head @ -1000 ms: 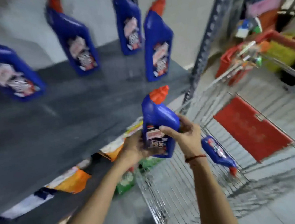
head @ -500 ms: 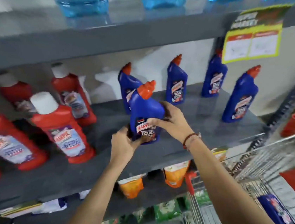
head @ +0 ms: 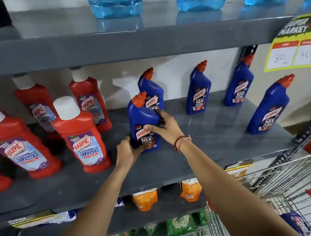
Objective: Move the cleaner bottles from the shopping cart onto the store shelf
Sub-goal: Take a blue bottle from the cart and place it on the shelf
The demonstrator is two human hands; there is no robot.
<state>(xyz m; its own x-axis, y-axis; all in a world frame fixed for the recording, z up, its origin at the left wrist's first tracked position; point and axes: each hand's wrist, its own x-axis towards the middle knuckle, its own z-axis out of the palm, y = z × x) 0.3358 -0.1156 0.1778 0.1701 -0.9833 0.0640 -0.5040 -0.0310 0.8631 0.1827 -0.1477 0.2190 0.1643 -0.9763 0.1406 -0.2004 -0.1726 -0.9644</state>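
A blue cleaner bottle [head: 141, 119] with an orange cap stands upright on the grey middle shelf [head: 211, 142], in front of another blue bottle [head: 152, 91]. My left hand [head: 127, 152] grips its lower left side and my right hand [head: 163, 126] wraps its right side. Three more blue bottles stand on the same shelf: one [head: 198, 89] behind, one [head: 239, 85] further right, one [head: 269, 106] near the right end. In the wire shopping cart [head: 274, 182] at the lower right lies another blue bottle [head: 296, 224].
Several red bathroom cleaner bottles [head: 81, 138] with white caps fill the shelf's left half. Light blue bottles [head: 116, 0] stand on the shelf above. A yellow price tag [head: 298, 51] hangs at the right. Orange pouches [head: 145, 199] and green packs sit on lower shelves.
Both hands carried the blue bottle up from over the cart and onto the middle shelf; it now stands there upright. My view swung up and left toward the shelf.
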